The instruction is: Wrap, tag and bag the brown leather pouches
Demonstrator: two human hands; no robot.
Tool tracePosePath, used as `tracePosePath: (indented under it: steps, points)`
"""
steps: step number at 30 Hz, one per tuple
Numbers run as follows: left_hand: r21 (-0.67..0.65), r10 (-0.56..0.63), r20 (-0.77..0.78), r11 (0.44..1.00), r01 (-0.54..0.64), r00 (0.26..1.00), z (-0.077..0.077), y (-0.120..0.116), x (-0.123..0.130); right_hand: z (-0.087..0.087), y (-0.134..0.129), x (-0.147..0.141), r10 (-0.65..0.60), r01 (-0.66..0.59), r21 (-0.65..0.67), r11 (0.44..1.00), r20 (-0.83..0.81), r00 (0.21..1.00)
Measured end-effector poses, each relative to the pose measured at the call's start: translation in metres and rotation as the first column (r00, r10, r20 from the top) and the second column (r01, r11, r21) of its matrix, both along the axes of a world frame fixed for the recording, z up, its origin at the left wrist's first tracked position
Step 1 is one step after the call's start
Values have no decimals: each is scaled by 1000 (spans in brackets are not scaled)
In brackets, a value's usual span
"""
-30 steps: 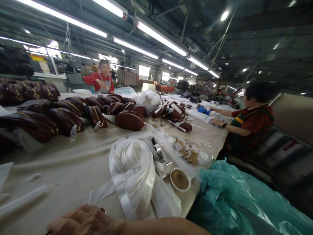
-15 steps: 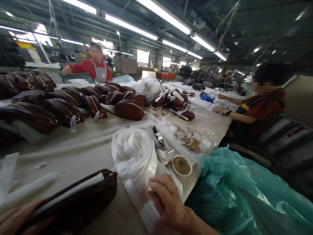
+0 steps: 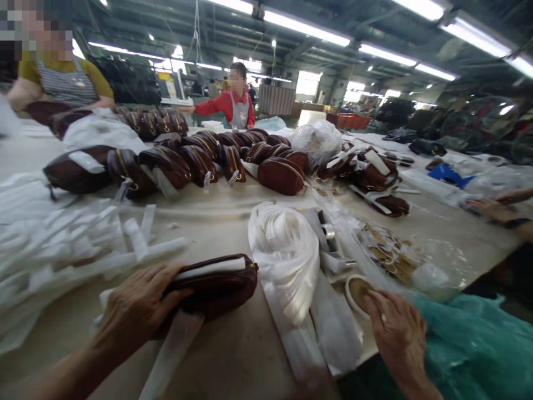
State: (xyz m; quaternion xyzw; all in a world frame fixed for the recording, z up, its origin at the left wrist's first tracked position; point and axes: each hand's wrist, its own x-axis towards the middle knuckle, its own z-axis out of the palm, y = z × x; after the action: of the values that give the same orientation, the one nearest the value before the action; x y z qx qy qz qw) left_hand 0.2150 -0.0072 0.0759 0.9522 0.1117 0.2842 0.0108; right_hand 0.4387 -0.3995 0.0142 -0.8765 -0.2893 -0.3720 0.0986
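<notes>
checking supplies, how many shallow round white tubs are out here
1: the shallow round white tub with brown contents, at the right hand, near the edge of the table, beside the grey metal tape dispenser. Others may be hidden behind the maroon leather-look pouches.

Across your worktop (image 3: 216, 230), the near pouch (image 3: 229, 291) is between loose strips (image 3: 83, 239) on the left and a strip bundle (image 3: 287, 255) on the right; a round tub (image 3: 357, 290) lies right of the bundle, more pouches (image 3: 200, 166) behind.

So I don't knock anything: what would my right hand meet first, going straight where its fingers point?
Probably the round white-rimmed dish; your right hand overlaps its edge in view, though contact is unclear.
</notes>
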Motion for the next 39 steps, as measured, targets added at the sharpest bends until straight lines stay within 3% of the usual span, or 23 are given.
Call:
tracePosePath:
  steps: [3, 5, 8, 12, 15, 18, 23, 26, 29, 33, 36, 38, 39]
  points:
    - [43, -26, 11, 999, 25, 1000, 1, -3, 1, 20, 32, -5, 274, -267, 125, 955, -38, 961]
    - [55, -36, 22, 998, 35, 999, 0, -2, 1, 33, 61, -3, 346, -326, 166, 931, -108, 932]
    - [66, -45, 51, 997, 41, 998, -2, -2, 1, 52, 111, 14, 253, -232, 112, 966, -238, 938]
    - [68, -54, 77, 997, 49, 996, -1, -7, 1, 67, 173, 54, 18, -56, -88, 995, -380, 925]
    - [78, -52, 80, 996, 46, 995, 1, -10, 2, 70, 202, 79, -10, -58, -145, 988, -428, 904]
    - [70, -58, 97, 996, 51, 994, 2, -12, 1, 73, 209, 94, -16, -65, -148, 987, -490, 872]
    - [17, -75, 93, 997, 73, 993, 5, -11, 1, 98, 187, 106, 29, -56, -26, 998, -607, 794]
    - [15, -81, 86, 997, 80, 993, 6, -7, 3, 112, 172, 103, 146, -100, 107, 989, -703, 696]
    - [-16, -93, 67, 995, 94, 993, 3, -1, 6, 114, 167, 91, 259, -142, 218, 966, -762, 593]
    - [-179, -91, 29, 979, 95, 995, 7, 2, 0, 114, 174, 65, 421, -189, 376, 907, -801, 425]
    - [-419, -130, -5, 901, 116, 992, 23, -7, -11, 124, 187, 42, 575, -162, 557, 815, -742, 344]
    - [-632, -221, -3, 756, 169, 975, 35, -18, -17, 135, 197, 26, 680, -132, 680, 721, -658, 323]
    - [-741, -277, 6, 644, 190, 961, 39, -25, -19, 139, 202, 18, 734, -120, 742, 660, -602, 314]
